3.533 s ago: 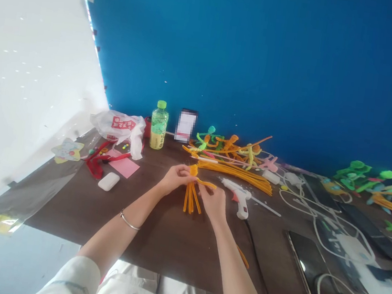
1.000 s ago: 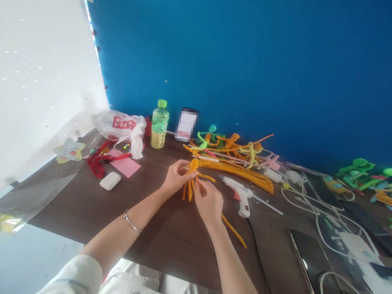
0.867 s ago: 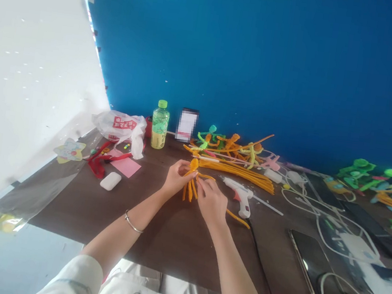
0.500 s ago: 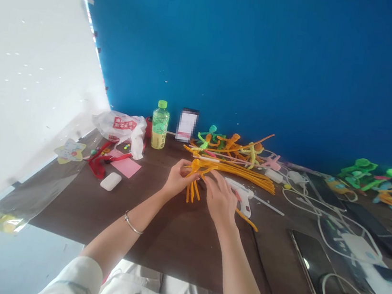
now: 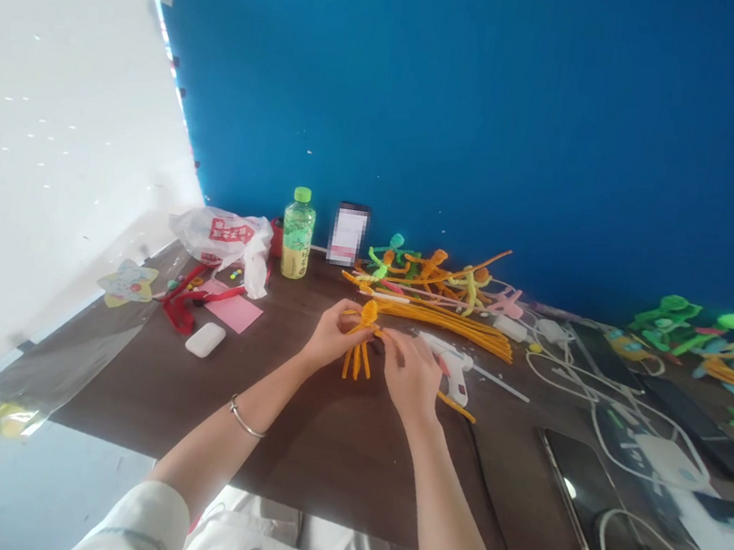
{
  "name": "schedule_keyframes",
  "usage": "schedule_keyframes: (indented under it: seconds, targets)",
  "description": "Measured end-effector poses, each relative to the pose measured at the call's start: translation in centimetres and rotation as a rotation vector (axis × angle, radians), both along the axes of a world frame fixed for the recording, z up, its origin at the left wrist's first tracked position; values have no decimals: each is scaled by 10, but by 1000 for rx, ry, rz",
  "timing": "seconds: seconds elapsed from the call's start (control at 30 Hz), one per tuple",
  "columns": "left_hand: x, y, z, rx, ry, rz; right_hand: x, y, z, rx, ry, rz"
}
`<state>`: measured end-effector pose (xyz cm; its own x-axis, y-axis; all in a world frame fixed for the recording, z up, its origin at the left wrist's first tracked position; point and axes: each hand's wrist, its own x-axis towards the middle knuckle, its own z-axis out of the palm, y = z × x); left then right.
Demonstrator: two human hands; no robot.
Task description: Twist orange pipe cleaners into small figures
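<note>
Tabletop (image 5: 290, 445) beyond the hands (image 5: 332, 335) holds a bottle of yellow liquid (image 5: 295, 252).

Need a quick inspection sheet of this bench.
Surface: dark tabletop.
Job's things: orange pipe-cleaner figure, stem bundle, glue gun.
Clutter: plastic bag, bottle, pink paper, white case.
Hands: left hand grips figure; right hand pinches its arm.
Cables: white cables, black cord.
Surroundings: blue wall; other people: nothing seen.
</note>
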<state>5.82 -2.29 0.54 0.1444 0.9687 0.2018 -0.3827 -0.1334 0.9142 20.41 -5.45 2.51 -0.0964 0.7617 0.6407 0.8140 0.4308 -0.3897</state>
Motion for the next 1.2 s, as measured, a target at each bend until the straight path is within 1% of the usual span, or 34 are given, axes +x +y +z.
schedule_keyframes:
  seconds: [0.07, 0.1, 0.2, 0.27, 0.3, 0.37, 0.4, 0.47, 0.53, 0.63, 0.7, 0.83, 0.93, 1.03, 1.1, 1.2]
  targets:
    - [-4, 0, 2, -11, -5, -65, 1, 2, 3, -83, 213, 11]
    - [-5, 1, 2, -20, -10, -95, 3, 3, 4, -152, 335, 41]
    - [-10, 2, 3, -69, -29, -195, 8, 6, 10, -450, 693, 156]
    - [-12, 1, 4, -119, -69, -267, 11, 7, 11, -650, 865, 212]
    - [-12, 1, 4, -143, -99, -296, 11, 8, 10, -725, 932, 239]
    - [-10, 0, 4, -178, -172, -314, 9, 8, 8, -799, 1032, 283]
    - [-8, 0, 4, -188, -210, -293, 6, 8, 5, -803, 1068, 291]
    - [-5, 0, 3, -200, -273, -208, -1, 7, 0, -775, 1098, 255]
    - [-2, 0, 1, -198, -293, -110, -8, 7, -5, -736, 1053, 191]
    - [1, 0, -1, -157, -221, -16, -16, 5, -9, -632, 863, 125]
    - [2, 0, -2, -119, -151, 38, -18, 4, -9, -559, 726, 123]
    - [3, -1, -2, -55, -41, 136, -19, 1, -10, -434, 522, 125]
    - [4, -1, -2, -33, 31, 200, -19, -2, -12, -297, 317, 94]
    - [5, -2, -1, -16, 62, 231, -19, -3, -13, -153, 50, 28]
    - [5, -2, 0, 3, 67, 230, -17, -3, -13, -56, -91, -15]
    - [4, -1, 0, 25, 74, 191, -13, -3, -10, 72, -185, -49]
